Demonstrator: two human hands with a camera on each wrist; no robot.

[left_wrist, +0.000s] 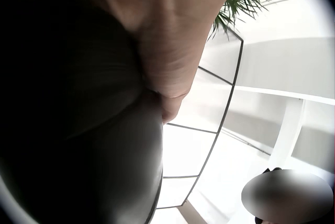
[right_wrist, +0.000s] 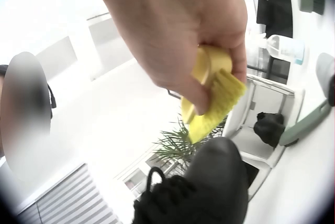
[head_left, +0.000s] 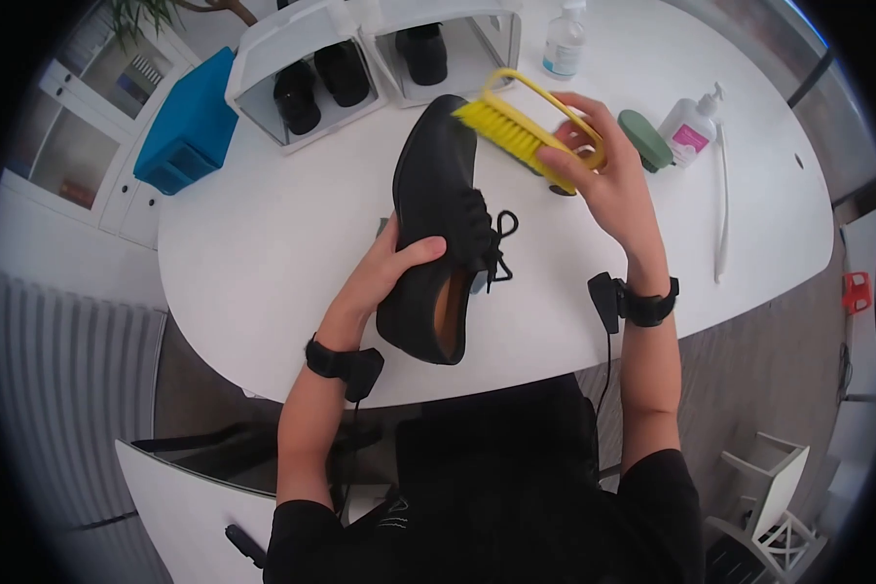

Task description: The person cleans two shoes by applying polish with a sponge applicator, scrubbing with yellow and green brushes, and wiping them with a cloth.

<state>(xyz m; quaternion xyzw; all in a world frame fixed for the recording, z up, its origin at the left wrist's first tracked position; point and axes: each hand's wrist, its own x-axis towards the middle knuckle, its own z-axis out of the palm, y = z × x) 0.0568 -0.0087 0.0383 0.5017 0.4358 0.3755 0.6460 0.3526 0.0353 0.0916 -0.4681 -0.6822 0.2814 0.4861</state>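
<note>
A black lace-up shoe [head_left: 430, 185] is held above the table, toe away from me, its tan lining showing at the opening. My left hand [head_left: 391, 268] grips it from the left side, thumb across the upper. In the left wrist view the dark shoe [left_wrist: 120, 156] fills the left, the hand [left_wrist: 162, 30] against it. My right hand [head_left: 608, 175] holds a yellow scrubbing brush [head_left: 511, 134] by its looped handle. The brush's yellow bristles [right_wrist: 217, 109] face the shoe's toe [right_wrist: 217, 169], right beside it in the right wrist view.
Two clear-fronted shoe boxes [head_left: 307, 131] with black shoes stand at the back of the white table [head_left: 263, 273]. A blue box [head_left: 187, 122] is at left. Rightward are a clear pump bottle [head_left: 564, 44], a green brush [head_left: 644, 139], a white pump bottle [head_left: 689, 127] and a thin white stick [head_left: 721, 209].
</note>
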